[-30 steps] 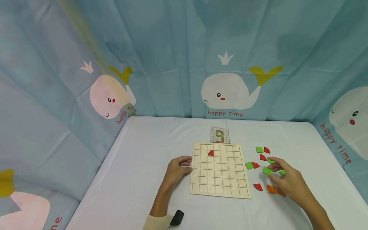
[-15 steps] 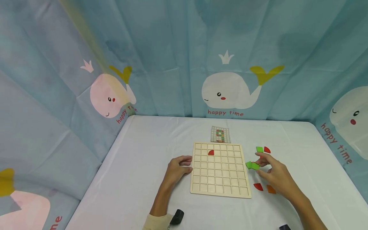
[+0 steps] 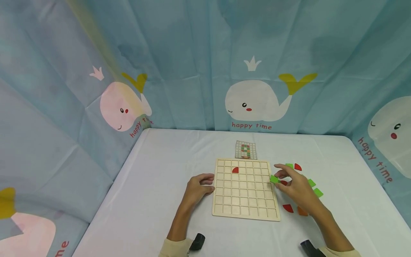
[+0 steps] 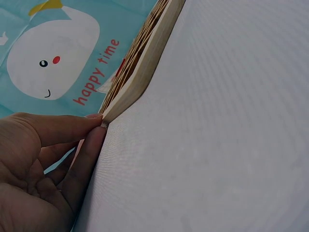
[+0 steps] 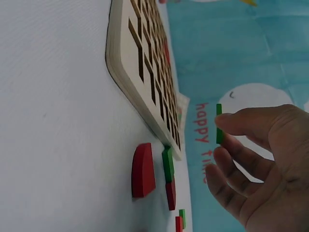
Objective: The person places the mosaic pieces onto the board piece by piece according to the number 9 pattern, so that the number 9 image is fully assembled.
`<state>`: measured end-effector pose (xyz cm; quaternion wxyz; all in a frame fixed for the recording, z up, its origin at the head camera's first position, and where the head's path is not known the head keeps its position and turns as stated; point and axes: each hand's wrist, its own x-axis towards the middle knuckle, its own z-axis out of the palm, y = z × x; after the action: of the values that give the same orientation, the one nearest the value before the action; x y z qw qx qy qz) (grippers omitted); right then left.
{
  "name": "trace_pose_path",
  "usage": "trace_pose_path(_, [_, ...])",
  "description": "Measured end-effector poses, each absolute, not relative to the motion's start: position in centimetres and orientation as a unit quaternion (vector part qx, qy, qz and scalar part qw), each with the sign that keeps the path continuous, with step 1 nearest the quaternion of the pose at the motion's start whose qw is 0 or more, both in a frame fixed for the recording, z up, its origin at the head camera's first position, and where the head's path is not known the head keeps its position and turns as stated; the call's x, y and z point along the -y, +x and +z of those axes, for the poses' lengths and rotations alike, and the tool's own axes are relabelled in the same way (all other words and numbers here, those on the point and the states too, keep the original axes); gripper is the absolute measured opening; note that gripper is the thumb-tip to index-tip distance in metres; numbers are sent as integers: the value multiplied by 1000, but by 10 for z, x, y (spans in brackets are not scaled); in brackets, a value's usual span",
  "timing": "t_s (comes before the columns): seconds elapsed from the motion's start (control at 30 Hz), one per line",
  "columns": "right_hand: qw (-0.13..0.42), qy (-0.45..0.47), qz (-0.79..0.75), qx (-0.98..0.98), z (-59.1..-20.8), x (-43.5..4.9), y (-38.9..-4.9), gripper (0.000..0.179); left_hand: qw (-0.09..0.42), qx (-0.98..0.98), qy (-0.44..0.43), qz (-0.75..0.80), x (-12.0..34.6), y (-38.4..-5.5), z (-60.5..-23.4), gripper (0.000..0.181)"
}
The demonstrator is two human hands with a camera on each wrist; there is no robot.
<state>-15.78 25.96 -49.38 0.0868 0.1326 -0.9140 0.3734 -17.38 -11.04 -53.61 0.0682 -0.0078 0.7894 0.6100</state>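
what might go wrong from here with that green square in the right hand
The right hand holds the green square in a thumb-and-finger pinch, so it could slip and drop. A loose red piece lies beside the board, where the hand might knock it. The left hand touches the board's left edge; a bump could shift it.

Left hand [image 3: 196, 187] bare, forearm bare below it. Left sleeve [image 3: 176, 247] pale cream, plain cloth, cut off by lower picture edge. Black unit [image 3: 197, 242] by left cuff, short and blocky, rounded corners. Right hand [image 3: 298, 187] likewise bare. Right sleeve [image 3: 340, 252] same cream, only narrow strip showing. Dark unit [image 3: 310, 247] by right cuff, longer in outline, partly out of picture. Markings on either unit too small to read.
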Motion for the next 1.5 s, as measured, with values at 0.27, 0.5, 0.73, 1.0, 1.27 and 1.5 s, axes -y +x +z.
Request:
trace_pose_path(0.27, [71, 131, 370, 917, -496, -245, -172, 64, 69, -789, -9, 611, 111, -174, -535, 48])
trace_pose_path(0.5, [64, 143, 374, 914, -499, -234, -181, 63, 69, -790, -12, 609, 110, -174, -535, 48])
trace_pose_path(0.73, [55, 145, 381, 911, -495, -221, -191, 62, 69, -792, -11, 606, 110, -174, -534, 48])
trace_pose_path(1.0, [41, 160, 394, 904, -491, -207, -203, 62, 71, -787, -7, 613, 111, -174, -535, 48])
trace_pose_path(1.27, [18, 169, 406, 898, -494, -198, -215, 61, 79, -777, -9, 624, 111, -175, -536, 48])
trace_pose_path(1.5, [-14, 169, 417, 893, -500, -190, -225, 62, 77, -780, -12, 620, 111, -174, -535, 49])
